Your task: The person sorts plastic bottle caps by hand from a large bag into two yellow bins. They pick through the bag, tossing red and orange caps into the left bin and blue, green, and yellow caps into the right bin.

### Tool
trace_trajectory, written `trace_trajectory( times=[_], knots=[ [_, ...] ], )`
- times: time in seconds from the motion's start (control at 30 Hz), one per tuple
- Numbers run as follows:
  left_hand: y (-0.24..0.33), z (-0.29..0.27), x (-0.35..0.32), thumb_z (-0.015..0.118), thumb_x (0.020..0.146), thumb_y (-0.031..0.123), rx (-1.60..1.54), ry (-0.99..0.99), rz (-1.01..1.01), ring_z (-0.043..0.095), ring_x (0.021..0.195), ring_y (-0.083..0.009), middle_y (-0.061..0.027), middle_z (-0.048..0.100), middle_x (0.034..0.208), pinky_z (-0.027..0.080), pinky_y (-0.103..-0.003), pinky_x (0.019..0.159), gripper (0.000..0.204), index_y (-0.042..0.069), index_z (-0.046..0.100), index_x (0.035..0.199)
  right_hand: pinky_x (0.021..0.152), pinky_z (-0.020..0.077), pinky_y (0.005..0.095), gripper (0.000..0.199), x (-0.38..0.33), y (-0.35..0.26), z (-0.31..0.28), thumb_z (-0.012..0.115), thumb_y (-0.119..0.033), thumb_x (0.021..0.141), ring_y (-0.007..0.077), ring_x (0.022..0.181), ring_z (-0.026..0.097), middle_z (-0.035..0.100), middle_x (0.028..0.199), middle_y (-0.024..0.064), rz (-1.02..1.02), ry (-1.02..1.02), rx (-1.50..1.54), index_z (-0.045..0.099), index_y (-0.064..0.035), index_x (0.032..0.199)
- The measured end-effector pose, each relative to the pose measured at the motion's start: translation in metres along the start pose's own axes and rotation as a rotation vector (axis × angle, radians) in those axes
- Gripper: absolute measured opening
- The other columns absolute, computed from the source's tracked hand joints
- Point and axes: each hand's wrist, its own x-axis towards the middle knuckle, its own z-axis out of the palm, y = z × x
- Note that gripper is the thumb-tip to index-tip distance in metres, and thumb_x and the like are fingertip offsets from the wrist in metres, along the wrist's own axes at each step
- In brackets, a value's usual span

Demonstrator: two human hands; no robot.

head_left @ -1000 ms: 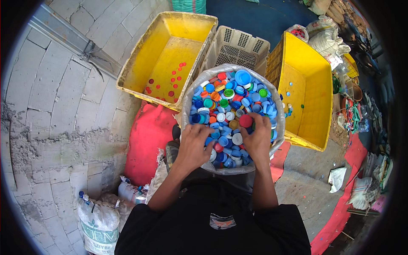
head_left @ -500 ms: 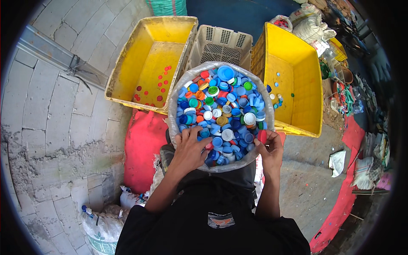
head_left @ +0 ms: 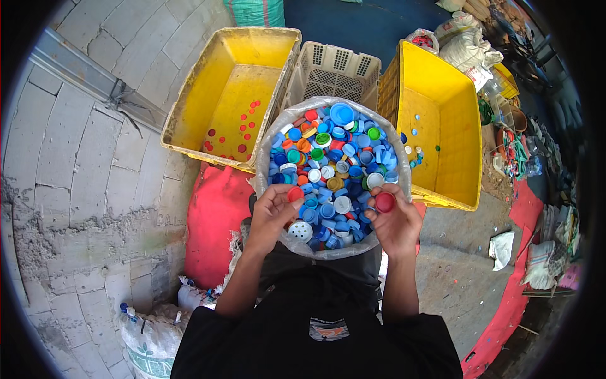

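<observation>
A round container lined with a pale plastic bag (head_left: 264, 148) stands in front of me, heaped with bottle caps (head_left: 344, 165), mostly blue with some white, green, red and orange. My left hand (head_left: 270, 216) pinches a red bottle cap (head_left: 295, 194) above the bag's left side. Over the right side, my right hand (head_left: 399, 221) grips a darker red bottle cap (head_left: 384, 202) between thumb and fingers. A white cap with holes (head_left: 300, 231) lies on the heap near my left hand.
Beyond on the left, a yellow crate (head_left: 230, 38) holds several red caps. Another yellow crate (head_left: 467, 136) at the right has a few blue, white and green caps. Between them sits a whitish perforated crate (head_left: 338, 60). Filled sacks (head_left: 148, 344) stand at lower left.
My left hand has risen out of the heap with a red cap. My right hand has turned its red cap and moved slightly left. The white cap with holes now shows.
</observation>
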Motion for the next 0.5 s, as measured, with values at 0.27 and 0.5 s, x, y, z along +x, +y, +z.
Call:
trace_trajectory(
  times=[0.27,0.5],
  knots=[
    [0.006,-0.011,-0.001,0.059,0.088,0.004,-0.51,-0.038,-0.2,0.06,0.077,-0.0148,-0.0084,0.061,0.095,0.051,-0.031,0.071,0.023,0.004,0.053,0.111,0.073,0.0535,0.0371,0.032,0.108,0.038,0.051,0.074,-0.016,0.077,0.0274,0.079,0.062,0.061,0.098,0.0151,-0.238,-0.153,-1.494,0.066,-0.0063,0.106],
    [0.011,-0.011,0.0,0.058,0.093,0.014,-0.401,0.018,-0.22,0.057,0.076,-0.0131,-0.0057,0.059,0.091,0.051,-0.03,0.07,0.012,0.006,0.055,0.102,0.078,0.0522,0.0465,0.028,0.14,0.067,0.061,0.075,-0.021,0.075,0.0363,0.097,0.059,0.059,0.1,0.0177,-0.47,-0.135,-2.018,0.069,-0.0058,0.097]
  ],
)
